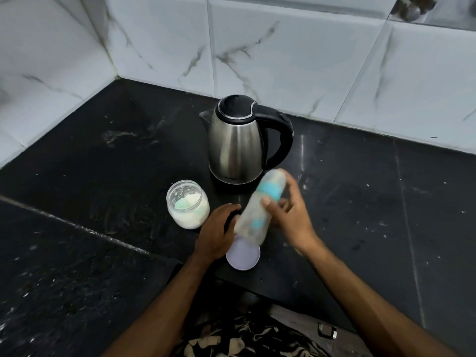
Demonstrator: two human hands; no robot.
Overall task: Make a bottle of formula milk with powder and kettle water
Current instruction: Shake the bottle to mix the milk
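Observation:
A clear baby bottle (253, 213) with a blue collar and cap is tilted, top toward the kettle, and blurred. My right hand (286, 215) grips its middle, thumb on the near side. My left hand (219, 233) touches the bottle's base with curved fingers. An open glass jar of white powder (187, 204) with a pale green scoop inside stands left of the hands. A steel kettle (238, 143) with a black lid and handle stands behind the bottle, spout to the left.
A round white lid (244, 258) lies flat on the black stone counter (103, 176) under the bottle's base. White marble-look tiles (283, 60) form the corner walls behind. The counter's front edge runs just below the lid.

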